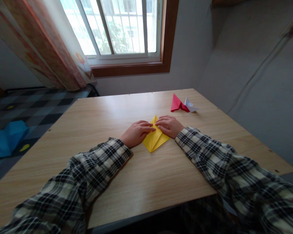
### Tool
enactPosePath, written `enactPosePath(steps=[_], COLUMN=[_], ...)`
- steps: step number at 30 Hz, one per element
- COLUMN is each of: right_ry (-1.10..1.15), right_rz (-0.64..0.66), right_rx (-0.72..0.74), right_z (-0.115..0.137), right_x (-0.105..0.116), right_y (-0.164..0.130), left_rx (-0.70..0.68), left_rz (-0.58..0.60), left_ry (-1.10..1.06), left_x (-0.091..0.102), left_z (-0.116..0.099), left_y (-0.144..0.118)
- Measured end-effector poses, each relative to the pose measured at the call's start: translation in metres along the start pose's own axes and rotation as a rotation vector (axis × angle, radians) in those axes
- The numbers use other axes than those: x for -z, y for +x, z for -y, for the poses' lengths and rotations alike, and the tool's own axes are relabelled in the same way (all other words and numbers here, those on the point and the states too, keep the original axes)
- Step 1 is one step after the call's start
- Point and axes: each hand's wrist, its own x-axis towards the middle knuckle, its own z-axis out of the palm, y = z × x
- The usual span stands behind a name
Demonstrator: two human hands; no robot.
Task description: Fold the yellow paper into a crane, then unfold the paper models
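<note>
A folded yellow paper (pixel 154 139) lies flat on the wooden table (pixel 112 130), shaped like a kite pointing toward me. My left hand (pixel 136 133) presses on its left side with the fingers laid across the upper part. From the other side my right hand (pixel 168 125) presses its right edge, fingertips meeting the left hand's near the paper's top corner. Both arms wear plaid sleeves.
A red folded paper figure (pixel 177 103) and a small white one (pixel 189 105) sit at the table's far right. The grey wall (pixel 246 81) runs along the right. A window (pixel 122 29) and curtain (pixel 51 48) are behind; a blue object (pixel 6 138) lies on the checkered floor at left.
</note>
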Motion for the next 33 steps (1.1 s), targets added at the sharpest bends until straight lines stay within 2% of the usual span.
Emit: enactPosePath(steps=[18, 23, 27, 30, 33], right_ry=[-0.105, -0.075, -0.044, -0.025, -0.020], right_rz=[0.115, 0.082, 0.048, 0.066, 0.085], right_rx=[-0.190, -0.251, -0.192, -0.101, -0.079], right_z=[-0.0013, -0.0018, 0.0011, 0.0045, 0.0056], right_x=[-0.0026, -0.0047, -0.0027, -0.0003, 0.0002], right_y=[0.0019, 0.0000, -0.0013, -0.0014, -0.0008], left_rx=[-0.017, -0.023, -0.026, -0.019, -0.014], left_rz=[0.014, 0.013, 0.008, 0.005, 0.004], left_ry=[0.013, 0.017, 0.003, -0.002, -0.009], left_x=[0.0014, 0.0009, 0.0009, 0.0010, 0.0013], left_z=[-0.0010, -0.0004, -0.0002, -0.0001, -0.0001], left_y=[-0.0006, -0.0009, -0.0012, -0.0010, -0.0009])
